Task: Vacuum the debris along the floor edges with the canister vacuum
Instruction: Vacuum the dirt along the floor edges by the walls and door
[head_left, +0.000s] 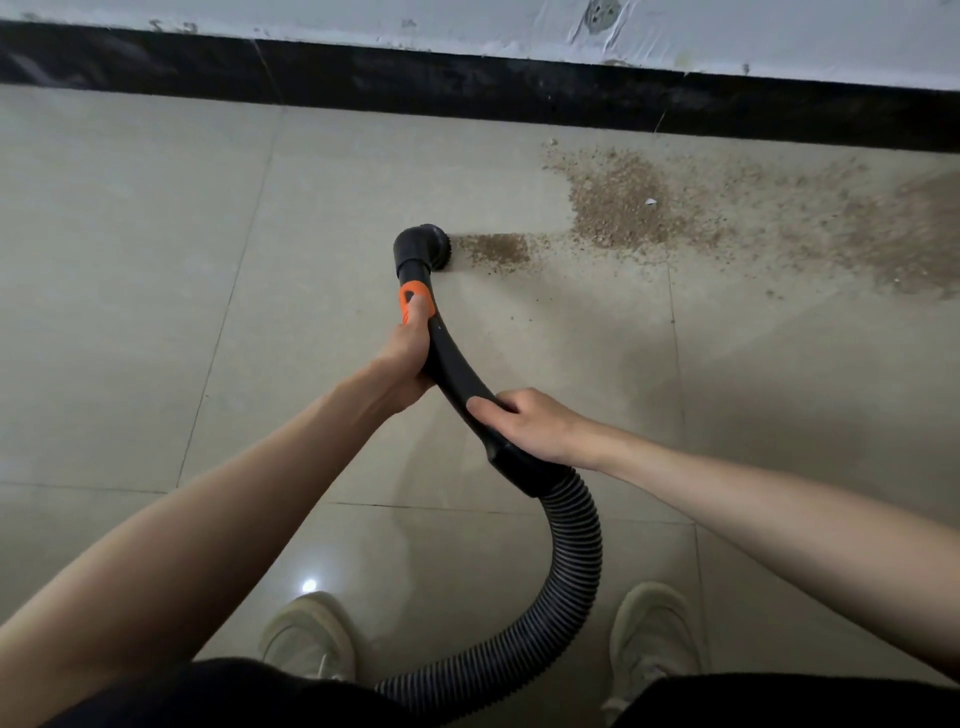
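Head view: tiled floor (156, 270) runs clear to the black baseboard (467, 88). Debris (623, 202) lies right of the brush nozzle (428, 248), near the baseboard, so the sweep likely goes rightward. Wand (457, 374) points toward the baseboard; left hand (408, 358) nearer the nozzle, right hand (530, 423) behind, both hands' fingers clamped round it.

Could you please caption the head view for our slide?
Both hands grip the vacuum wand, its brush nozzle meeting brown debris near the baseboard.

Glossy floor tiles (156, 260); ribbed plastic hose (571, 571)
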